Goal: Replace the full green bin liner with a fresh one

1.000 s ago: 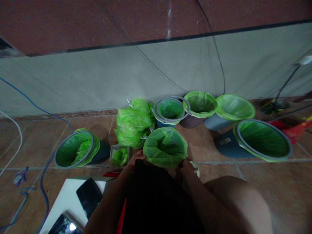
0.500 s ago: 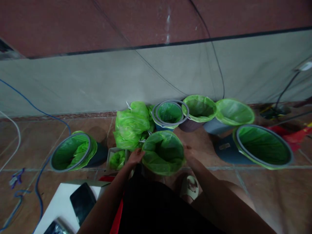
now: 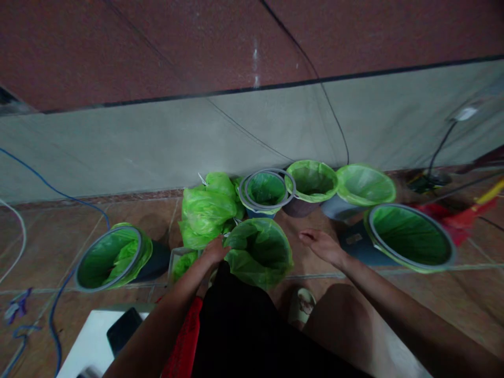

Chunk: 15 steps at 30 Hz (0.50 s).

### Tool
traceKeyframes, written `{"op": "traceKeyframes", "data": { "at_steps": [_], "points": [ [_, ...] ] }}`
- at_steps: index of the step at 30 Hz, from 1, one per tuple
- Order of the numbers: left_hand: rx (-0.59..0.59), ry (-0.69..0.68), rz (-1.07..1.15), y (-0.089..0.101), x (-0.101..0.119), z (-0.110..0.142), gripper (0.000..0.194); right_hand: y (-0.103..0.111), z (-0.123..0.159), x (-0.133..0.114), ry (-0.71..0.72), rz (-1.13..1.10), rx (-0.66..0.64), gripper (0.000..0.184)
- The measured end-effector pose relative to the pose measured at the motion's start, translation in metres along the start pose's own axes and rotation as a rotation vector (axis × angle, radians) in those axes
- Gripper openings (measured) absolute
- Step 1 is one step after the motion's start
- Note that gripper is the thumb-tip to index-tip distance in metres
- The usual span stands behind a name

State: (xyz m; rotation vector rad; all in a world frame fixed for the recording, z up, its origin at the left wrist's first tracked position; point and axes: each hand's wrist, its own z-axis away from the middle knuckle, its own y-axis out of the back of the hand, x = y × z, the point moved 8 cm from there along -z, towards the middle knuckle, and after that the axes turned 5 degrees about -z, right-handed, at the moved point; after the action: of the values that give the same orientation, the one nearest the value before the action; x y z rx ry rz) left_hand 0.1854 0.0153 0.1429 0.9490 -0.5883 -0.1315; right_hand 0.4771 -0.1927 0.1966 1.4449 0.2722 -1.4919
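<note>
A small bin lined with a green bag (image 3: 260, 252) stands on the floor just in front of my knees. My left hand (image 3: 214, 251) grips the bag's edge at the bin's left rim, fingers closed on the plastic. My right hand (image 3: 321, 243) hovers to the right of the bin, off it, with the fingers loosely stretched and nothing in them. A heap of crumpled green bags (image 3: 207, 210) lies behind my left hand.
Several more green-lined bins stand about: one at the left (image 3: 112, 257), three along the wall (image 3: 311, 181), a large one on its side at the right (image 3: 409, 237). Blue and white cables (image 3: 59, 294) trail at the left. A white box (image 3: 94, 341) with a phone is near my left arm.
My right hand has let go of the bin's right rim and moved out to the right. The left hand stays on the bag's edge. The view has shifted slightly.
</note>
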Motion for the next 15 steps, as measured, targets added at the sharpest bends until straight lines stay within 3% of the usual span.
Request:
{"op": "traceKeyframes", "data": {
  "at_steps": [1, 3, 4, 7, 8, 10, 12, 15],
  "points": [
    [-0.005, -0.034, -0.001, 0.007, 0.013, 0.004, 0.038, 0.005, 0.023, -0.001, 0.047, 0.027, -0.086, 0.014],
    [-0.033, -0.121, 0.004, 0.019, 0.044, 0.014, 0.037, 0.009, 0.083, 0.0, 0.277, 0.266, -0.24, 0.026],
    [-0.051, -0.172, 0.008, 0.023, 0.062, 0.021, 0.038, 0.01, 0.116, 0.002, 0.42, 0.406, -0.251, 0.028],
    [-0.125, -0.356, 0.013, 0.027, 0.116, 0.05, 0.045, 0.011, 0.19, 0.031, 0.524, 0.515, -0.229, 0.045],
    [-0.155, -0.41, 0.007, 0.026, 0.132, 0.061, 0.046, 0.01, 0.208, 0.033, 0.636, 0.615, -0.161, 0.045],
    [-0.219, -0.493, -0.026, 0.019, 0.155, 0.084, 0.047, 0.002, 0.231, 0.036, 0.765, 0.747, -0.104, 0.044],
    [-0.28, -0.536, -0.086, 0.01, 0.168, 0.103, 0.047, -0.009, 0.24, 0.032, 0.848, 0.782, -0.127, 0.044],
    [-0.345, -0.538, -0.188, -0.003, 0.171, 0.125, 0.046, -0.006, 0.226, 0.019, 0.756, 0.624, -0.121, 0.034]
  ]
}}
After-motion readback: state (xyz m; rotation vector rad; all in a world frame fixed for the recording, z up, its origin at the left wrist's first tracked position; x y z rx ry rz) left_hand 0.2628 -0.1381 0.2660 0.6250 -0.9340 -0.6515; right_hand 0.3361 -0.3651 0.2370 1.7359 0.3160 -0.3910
